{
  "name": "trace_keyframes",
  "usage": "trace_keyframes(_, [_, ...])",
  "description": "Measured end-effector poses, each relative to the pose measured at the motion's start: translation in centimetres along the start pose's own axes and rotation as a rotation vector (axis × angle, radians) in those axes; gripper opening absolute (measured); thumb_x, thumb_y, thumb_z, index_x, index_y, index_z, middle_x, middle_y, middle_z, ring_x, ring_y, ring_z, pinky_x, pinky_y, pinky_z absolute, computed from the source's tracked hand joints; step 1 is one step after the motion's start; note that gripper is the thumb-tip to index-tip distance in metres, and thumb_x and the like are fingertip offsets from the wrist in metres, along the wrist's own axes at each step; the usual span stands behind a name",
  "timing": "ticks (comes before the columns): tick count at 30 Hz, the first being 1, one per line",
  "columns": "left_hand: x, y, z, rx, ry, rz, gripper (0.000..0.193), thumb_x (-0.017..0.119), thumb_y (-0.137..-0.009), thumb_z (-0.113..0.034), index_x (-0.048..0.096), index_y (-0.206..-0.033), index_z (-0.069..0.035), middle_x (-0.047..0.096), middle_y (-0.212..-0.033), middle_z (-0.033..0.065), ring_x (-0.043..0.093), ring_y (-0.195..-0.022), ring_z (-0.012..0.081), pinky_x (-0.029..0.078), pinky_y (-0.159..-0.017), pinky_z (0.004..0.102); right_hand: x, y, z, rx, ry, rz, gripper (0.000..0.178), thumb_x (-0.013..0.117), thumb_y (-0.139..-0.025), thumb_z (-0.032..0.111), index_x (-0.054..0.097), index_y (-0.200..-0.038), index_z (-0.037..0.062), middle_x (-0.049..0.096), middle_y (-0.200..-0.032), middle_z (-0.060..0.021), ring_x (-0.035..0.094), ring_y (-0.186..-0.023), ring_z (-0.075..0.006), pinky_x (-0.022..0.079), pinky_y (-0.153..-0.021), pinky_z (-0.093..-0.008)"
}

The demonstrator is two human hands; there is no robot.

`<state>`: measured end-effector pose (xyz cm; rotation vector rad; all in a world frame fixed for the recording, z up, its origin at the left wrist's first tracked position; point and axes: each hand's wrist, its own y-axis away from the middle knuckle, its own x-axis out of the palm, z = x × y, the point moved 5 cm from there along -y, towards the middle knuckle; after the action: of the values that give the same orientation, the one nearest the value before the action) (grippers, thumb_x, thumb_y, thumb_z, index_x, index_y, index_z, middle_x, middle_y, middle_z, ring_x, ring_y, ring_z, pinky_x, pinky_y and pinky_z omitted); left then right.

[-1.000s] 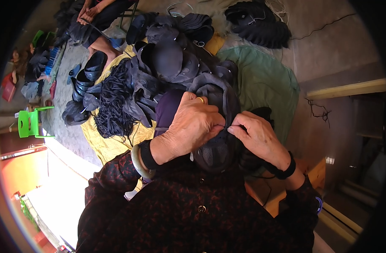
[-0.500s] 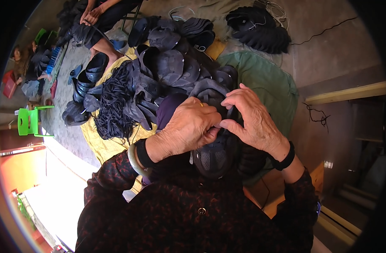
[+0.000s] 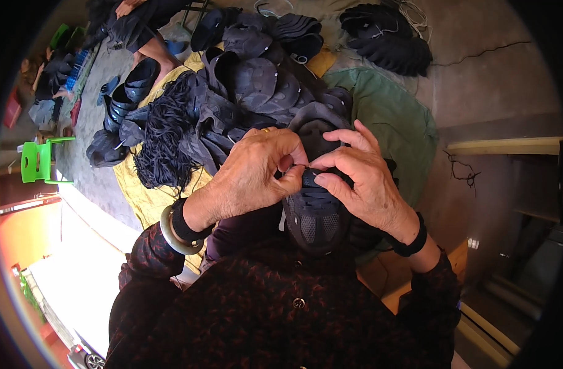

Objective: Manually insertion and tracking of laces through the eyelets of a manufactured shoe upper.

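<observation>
A dark shoe [image 3: 315, 215] with a mesh toe rests in my lap, toe toward me. My left hand [image 3: 257, 169] and my right hand [image 3: 355, 178] meet over its laced top. The fingertips of both pinch a thin black lace at the shoe's throat. My left wrist carries a pale bangle and a dark band; my right wrist wears a dark band. The far part of the shoe is hidden behind my fingers.
A heap of dark shoe uppers [image 3: 257, 80] and a bundle of black laces [image 3: 164, 138] lie on a yellow sheet [image 3: 134, 184]. A green cloth [image 3: 386, 111] lies to the right. More dark uppers [image 3: 386, 37], a green stool [image 3: 38, 160] and another person's arm [image 3: 130, 9] are farther off.
My right hand has moved up and left over the shoe to meet my left hand, and both now pinch the lace closer together. The view has shifted slightly.
</observation>
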<state>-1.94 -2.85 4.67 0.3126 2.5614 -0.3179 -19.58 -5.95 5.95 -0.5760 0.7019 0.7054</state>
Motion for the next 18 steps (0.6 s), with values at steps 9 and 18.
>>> trace_keyframes(9, [0.2,0.3,0.8,-0.054,0.141,0.006,0.007,0.069,-0.082,-0.002,0.063,-0.086,-0.004,0.059,-0.076,0.0046,0.058,-0.069,0.015,0.047,-0.065,0.0312,0.2,-0.4,-0.2,0.072,0.046,0.039,0.011,0.076,-0.087,0.014,0.075,-0.098,0.0125,0.069,-0.087,-0.0002,0.06,-0.118,-0.0218,0.026,-0.119,-0.0533])
trace_keyframes(18, [-4.0,2.7,7.1,-0.211,-0.15,-0.25,0.006,0.067,-0.084,-0.005,0.062,-0.085,-0.002,0.061,-0.073,0.0076,0.063,-0.067,0.0151,0.051,-0.064,0.0304,-0.5,-0.4,-1.8,0.076,0.07,0.052,0.009,0.069,-0.093,0.014,0.075,-0.099,0.0102,0.071,-0.092,-0.0007,0.061,-0.116,-0.0213,0.031,-0.118,-0.0509])
